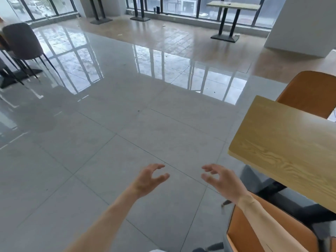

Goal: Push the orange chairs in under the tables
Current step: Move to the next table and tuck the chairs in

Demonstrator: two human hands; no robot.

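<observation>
Both hands — left hand [149, 179], right hand [221, 180] — fingers loosely curled, empty; near orange chair [254, 231] partly cut off.

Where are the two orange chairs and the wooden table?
Near chair [254, 231]: head view, on its orange backrest.
Far chair [309, 91]: head view, on its backrest, beyond the table.
Table [291, 140]: head view, on the bare wooden top.

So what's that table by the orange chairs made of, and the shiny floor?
The table top looks like pale wood or a wood-look laminate: grain lines run across it, matte. The floor looks like polished grey tile: thin grout lines, and the windows reflect in it.
</observation>
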